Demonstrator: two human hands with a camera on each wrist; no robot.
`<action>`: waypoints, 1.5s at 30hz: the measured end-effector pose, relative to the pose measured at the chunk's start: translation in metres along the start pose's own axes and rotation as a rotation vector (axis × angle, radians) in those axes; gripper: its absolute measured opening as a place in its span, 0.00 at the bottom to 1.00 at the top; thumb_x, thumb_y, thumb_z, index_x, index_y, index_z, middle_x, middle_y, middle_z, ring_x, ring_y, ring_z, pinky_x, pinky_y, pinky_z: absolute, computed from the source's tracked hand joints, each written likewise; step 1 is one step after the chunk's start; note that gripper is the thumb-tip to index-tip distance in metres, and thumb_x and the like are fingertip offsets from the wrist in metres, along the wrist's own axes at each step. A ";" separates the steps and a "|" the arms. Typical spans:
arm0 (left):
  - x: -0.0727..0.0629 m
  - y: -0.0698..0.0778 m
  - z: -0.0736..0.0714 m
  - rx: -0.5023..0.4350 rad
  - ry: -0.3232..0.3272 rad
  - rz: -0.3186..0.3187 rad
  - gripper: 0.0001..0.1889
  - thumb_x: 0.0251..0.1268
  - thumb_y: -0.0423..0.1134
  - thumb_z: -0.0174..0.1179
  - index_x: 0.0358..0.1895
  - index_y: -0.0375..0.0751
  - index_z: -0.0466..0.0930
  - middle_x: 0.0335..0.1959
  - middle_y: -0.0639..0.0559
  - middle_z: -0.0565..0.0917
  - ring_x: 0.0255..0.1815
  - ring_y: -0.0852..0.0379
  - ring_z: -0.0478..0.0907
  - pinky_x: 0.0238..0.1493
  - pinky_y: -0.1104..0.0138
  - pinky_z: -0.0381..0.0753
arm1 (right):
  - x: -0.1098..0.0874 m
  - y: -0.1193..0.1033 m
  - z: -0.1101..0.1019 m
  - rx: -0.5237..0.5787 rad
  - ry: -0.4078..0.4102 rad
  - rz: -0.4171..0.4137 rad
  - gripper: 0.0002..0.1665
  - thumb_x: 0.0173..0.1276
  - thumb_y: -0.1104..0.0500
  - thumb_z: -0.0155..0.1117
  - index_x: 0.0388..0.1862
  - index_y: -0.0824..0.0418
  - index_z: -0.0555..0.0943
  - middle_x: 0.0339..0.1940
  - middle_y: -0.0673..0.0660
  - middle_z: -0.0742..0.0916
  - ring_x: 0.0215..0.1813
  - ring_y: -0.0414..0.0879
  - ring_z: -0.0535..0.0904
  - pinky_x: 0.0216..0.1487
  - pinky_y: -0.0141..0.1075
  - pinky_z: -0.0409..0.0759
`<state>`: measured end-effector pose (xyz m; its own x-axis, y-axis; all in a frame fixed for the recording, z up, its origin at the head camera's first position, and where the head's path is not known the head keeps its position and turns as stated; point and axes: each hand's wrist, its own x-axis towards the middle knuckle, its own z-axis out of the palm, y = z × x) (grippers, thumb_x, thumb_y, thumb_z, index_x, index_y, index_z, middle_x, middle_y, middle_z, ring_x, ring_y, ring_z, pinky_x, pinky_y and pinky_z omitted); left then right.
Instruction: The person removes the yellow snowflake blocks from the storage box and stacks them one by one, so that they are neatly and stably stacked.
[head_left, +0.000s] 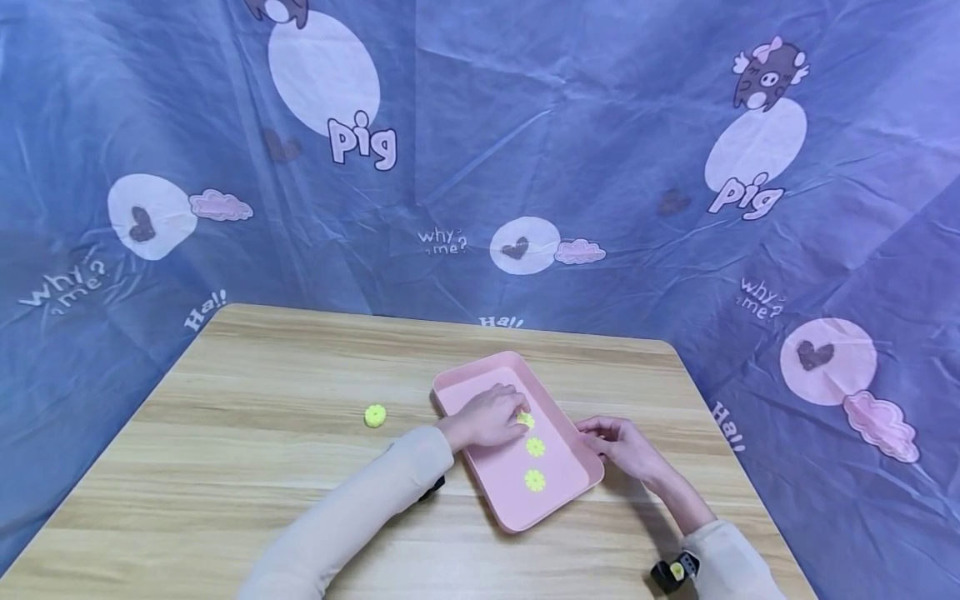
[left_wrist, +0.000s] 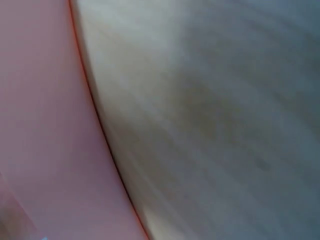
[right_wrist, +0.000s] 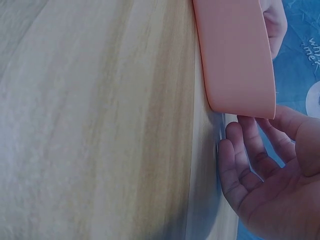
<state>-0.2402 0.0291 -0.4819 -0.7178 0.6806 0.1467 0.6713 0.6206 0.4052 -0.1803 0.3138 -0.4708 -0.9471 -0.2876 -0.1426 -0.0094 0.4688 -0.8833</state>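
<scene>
A shallow pink tray (head_left: 487, 492) lies at a slant on the wooden table. My left hand (head_left: 491, 417) reaches over its left side, thumb and fingertips pinching a small yellow-green flower-shaped piece (head_left: 527, 420) on the tray floor. Below it in the tray, in a row, are a second flower-shaped piece (head_left: 535, 447) and a third one (head_left: 535, 481). At the tray's right edge my right hand (head_left: 626, 446) holds the rim; the right wrist view shows its thumb and fingertips at the pink wall (right_wrist: 237, 60). The left wrist view shows only tray wall (left_wrist: 50, 100) and table.
Another yellow-green flower-shaped piece (head_left: 375, 416) lies on the table (head_left: 247, 433) left of the tray. A blue printed cloth (head_left: 465, 150) hangs behind the table and along its sides.
</scene>
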 end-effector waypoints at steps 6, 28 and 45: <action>0.006 -0.002 0.003 0.020 -0.006 -0.028 0.17 0.69 0.49 0.67 0.55 0.46 0.85 0.47 0.54 0.83 0.49 0.58 0.75 0.54 0.67 0.78 | 0.000 0.000 0.000 0.000 0.004 0.006 0.21 0.77 0.63 0.63 0.61 0.78 0.79 0.44 0.60 0.89 0.35 0.34 0.79 0.34 0.28 0.79; 0.013 -0.002 0.006 0.058 -0.049 -0.081 0.15 0.68 0.50 0.68 0.54 0.50 0.87 0.41 0.57 0.80 0.46 0.58 0.70 0.51 0.68 0.75 | 0.000 0.001 0.001 0.011 0.006 0.016 0.22 0.77 0.63 0.64 0.61 0.78 0.79 0.42 0.56 0.88 0.35 0.34 0.79 0.34 0.28 0.79; 0.007 -0.011 0.003 -0.059 -0.031 -0.088 0.13 0.62 0.42 0.74 0.46 0.46 0.84 0.40 0.55 0.84 0.44 0.60 0.73 0.54 0.68 0.76 | 0.002 0.002 0.000 0.006 -0.004 0.015 0.22 0.77 0.63 0.63 0.61 0.79 0.79 0.41 0.52 0.88 0.37 0.33 0.80 0.35 0.28 0.81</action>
<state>-0.2523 0.0281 -0.4877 -0.7670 0.6366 0.0808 0.5930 0.6551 0.4681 -0.1822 0.3144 -0.4730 -0.9459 -0.2835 -0.1578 0.0072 0.4679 -0.8838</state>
